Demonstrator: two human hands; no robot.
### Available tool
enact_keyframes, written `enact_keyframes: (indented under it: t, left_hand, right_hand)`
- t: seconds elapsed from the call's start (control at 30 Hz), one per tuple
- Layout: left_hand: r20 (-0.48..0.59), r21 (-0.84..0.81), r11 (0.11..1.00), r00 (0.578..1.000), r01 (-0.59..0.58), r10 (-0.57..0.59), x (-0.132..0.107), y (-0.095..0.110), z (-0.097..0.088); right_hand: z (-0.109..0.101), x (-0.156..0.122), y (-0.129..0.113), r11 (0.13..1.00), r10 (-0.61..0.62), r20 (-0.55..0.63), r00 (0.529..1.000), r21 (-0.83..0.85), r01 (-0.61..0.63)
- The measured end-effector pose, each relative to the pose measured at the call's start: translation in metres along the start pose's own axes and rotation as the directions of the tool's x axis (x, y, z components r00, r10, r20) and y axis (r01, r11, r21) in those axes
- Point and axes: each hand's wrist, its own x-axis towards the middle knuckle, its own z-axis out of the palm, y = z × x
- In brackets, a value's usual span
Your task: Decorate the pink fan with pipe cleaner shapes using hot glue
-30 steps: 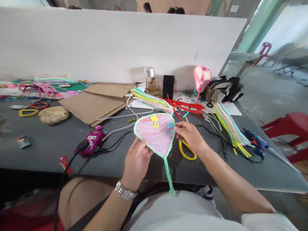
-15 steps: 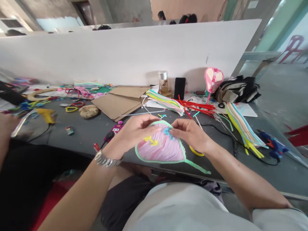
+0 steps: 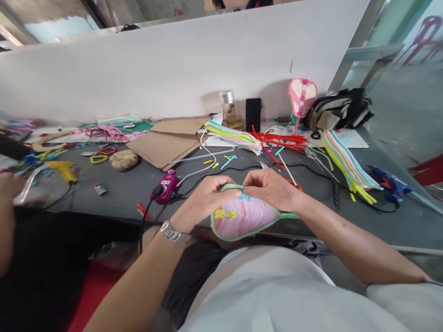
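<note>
Pipe-cleaner fan [image 3: 244, 216], pink with a green rim, is held at the table's near edge. The left hand [image 3: 216, 196] grasps its upper rim, and the right hand [image 3: 268, 189] pinches the rim beside a small blue curl [image 3: 244, 197]. A magenta glue gun [image 3: 166, 186] lies left of them on the dark table [image 3: 114, 193].

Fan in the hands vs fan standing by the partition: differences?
The green-rimmed pink pipe-cleaner fan has a mint edge, the pink-rimmed cream pipe-cleaner fan a pink one. The green-rimmed fan lies tilted in the left hand and right hand; the pink-rimmed fan stands upright on its stem. Both have stems and rounded, pale-filled faces.
</note>
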Motion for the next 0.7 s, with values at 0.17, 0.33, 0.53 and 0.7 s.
enact_keyframes:
  t: [0.17, 0.33, 0.53, 0.7]
  left_hand:
    - [-0.045, -0.019, 0.998, 0.997, 0.054, -0.055, -0.001, -0.006, 0.003]
    - [-0.132, -0.095, 0.994, 0.989, 0.050, -0.062, -0.005, -0.012, 0.006]
    - [-0.130, -0.165, 0.986, 0.991, 0.008, -0.030, -0.006, -0.017, 0.010]
    - [-0.097, -0.188, 0.982, 0.994, 0.034, -0.053, -0.007, -0.022, 0.009]
  right_hand:
    - [-0.001, 0.001, 0.008, 0.999, -0.021, 0.024, 0.999, -0.025, 0.021]
    - [-0.007, -0.001, 0.022, 0.998, 0.043, 0.107, 0.993, 0.044, -0.048]
    - [-0.003, 0.002, 0.026, 0.993, 0.075, 0.126, 0.989, 0.081, -0.086]
    - [-0.001, 0.002, 0.026, 0.993, 0.084, 0.147, 0.985, 0.068, -0.095]
